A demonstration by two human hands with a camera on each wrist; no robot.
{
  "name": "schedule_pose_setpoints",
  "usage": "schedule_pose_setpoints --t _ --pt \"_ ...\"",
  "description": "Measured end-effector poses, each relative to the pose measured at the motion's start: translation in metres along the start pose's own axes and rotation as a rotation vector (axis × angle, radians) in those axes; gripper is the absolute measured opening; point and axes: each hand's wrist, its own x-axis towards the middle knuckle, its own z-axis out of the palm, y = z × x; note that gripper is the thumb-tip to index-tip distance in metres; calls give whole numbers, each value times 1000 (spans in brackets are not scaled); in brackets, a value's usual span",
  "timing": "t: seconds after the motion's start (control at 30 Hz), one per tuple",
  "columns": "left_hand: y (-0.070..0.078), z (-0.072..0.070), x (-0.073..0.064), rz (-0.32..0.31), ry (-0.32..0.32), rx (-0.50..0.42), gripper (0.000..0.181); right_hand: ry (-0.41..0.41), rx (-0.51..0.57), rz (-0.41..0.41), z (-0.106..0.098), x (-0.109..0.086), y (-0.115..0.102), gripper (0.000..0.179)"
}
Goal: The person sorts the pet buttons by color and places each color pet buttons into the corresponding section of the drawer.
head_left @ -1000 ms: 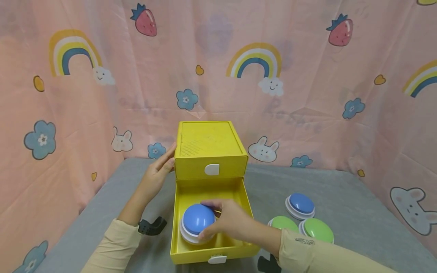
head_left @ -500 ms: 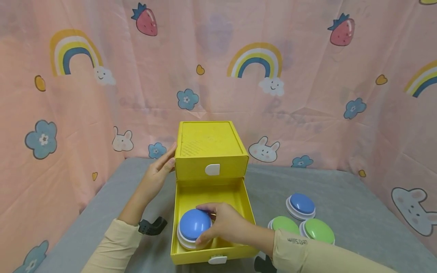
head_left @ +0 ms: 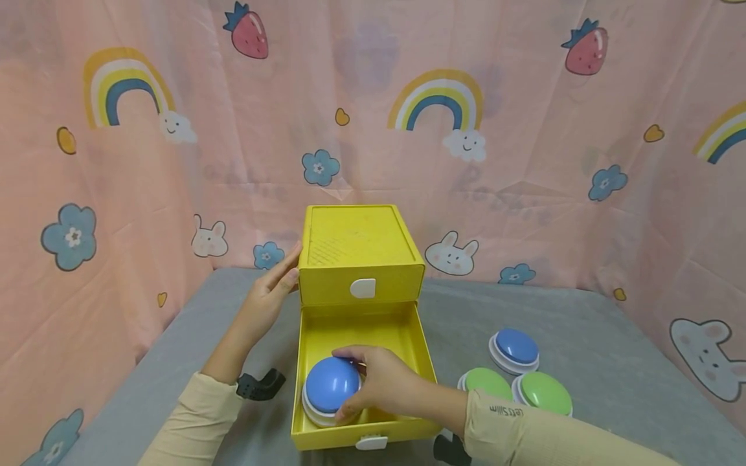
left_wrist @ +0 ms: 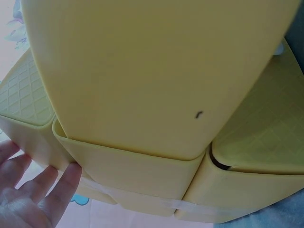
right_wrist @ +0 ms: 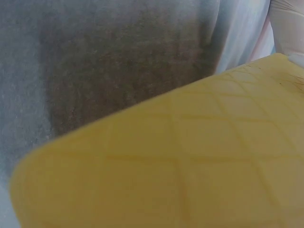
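Observation:
A yellow drawer box (head_left: 361,236) stands in the middle of the table, its lower drawer (head_left: 373,323) pulled out toward me. In that drawer's front left corner, a blue dome-topped buzzer button (head_left: 332,385) with a white base sits between the thumb and fingers of my right hand (head_left: 387,382). The far fingers are partly hidden behind the dome. My left hand (head_left: 265,304) rests on the box's left side with fingers straight; the left wrist view shows its fingertips (left_wrist: 71,173) against the yellow wall. A textured yellow drawer wall (right_wrist: 199,161) fills most of the right wrist view.
Right of the drawer, another blue buzzer button (head_left: 515,347) and two green ones, a nearer-left green button (head_left: 486,382) and a right green button (head_left: 544,393), lie on the grey tabletop (head_left: 454,317). A pink patterned curtain (head_left: 373,162) surrounds the table.
My right hand has moved the blue buzzer button slightly left and toward me, into the drawer's front left corner; it barely moves over the last half second. My left hand stays on the box.

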Motion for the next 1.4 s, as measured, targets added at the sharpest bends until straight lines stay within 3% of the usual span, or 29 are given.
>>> schedule_pose_setpoints --t 0.27,0.43,0.67,0.93,1.17,1.4 --pt "-1 2 1 3 -8 -6 52 -11 34 -30 -12 -6 -3 76" --pt "-2 2 2 29 -14 -22 51 0 57 -85 -40 -21 -7 72" --pt "-2 1 4 24 -5 -6 51 116 38 -78 -82 -47 -1 71" --pt "0 0 3 16 -6 -17 51 230 66 -70 -126 -64 29 70" --pt "0 1 1 13 -13 -19 52 313 -45 -4 -161 -72 65 67" --pt "-1 2 1 22 -4 -2 51 346 -114 68 -187 -78 98 68"
